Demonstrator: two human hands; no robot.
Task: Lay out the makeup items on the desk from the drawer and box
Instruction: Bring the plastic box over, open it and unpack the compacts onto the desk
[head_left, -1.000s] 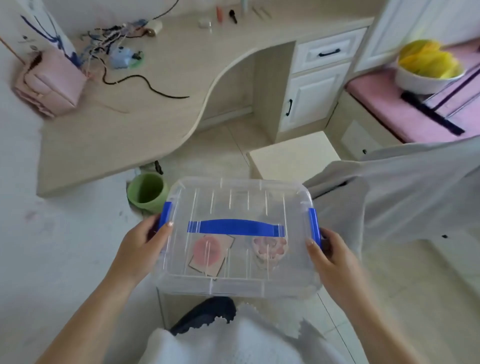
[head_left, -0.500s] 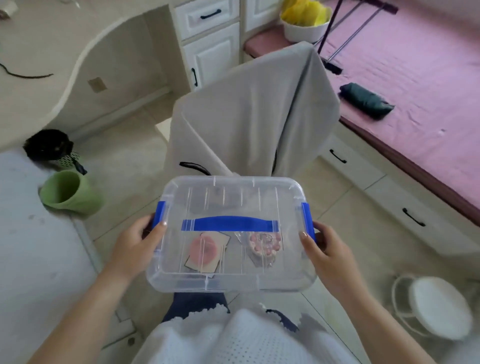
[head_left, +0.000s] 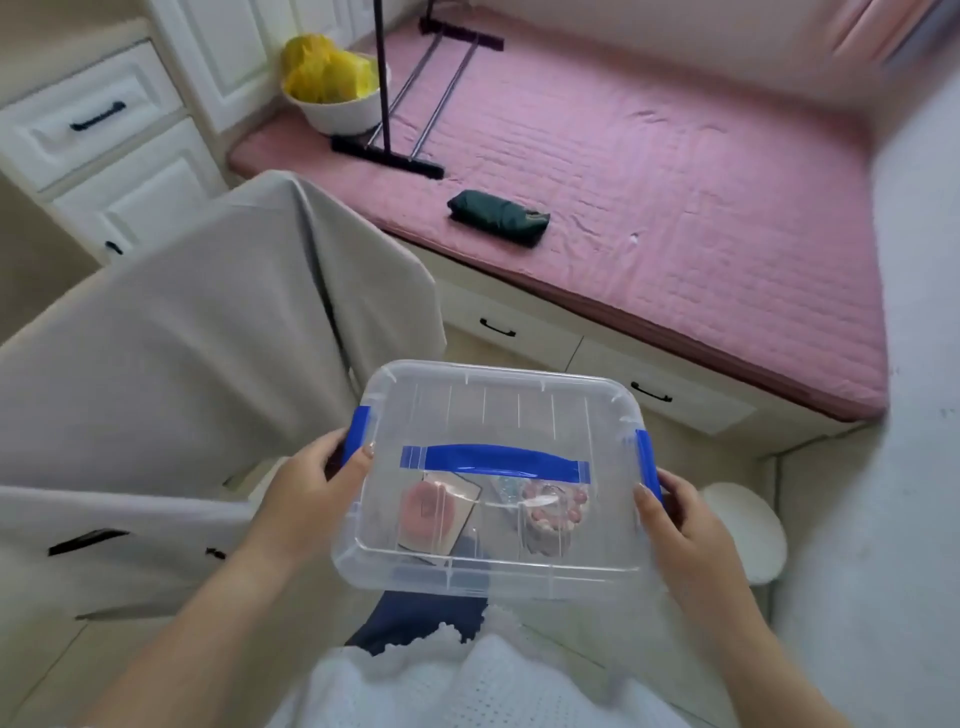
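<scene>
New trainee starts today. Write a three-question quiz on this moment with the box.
1. True or false: the lid of the clear box is off.
2. What holds the box? A) the left hand alone B) both hands, one at each blue latch C) a table
3. Fill in: through the lid, a pink round item on a ____ shows.

Key: 1 false, the lid is on. 2 B, the right hand grips the other end. 3 card.
</scene>
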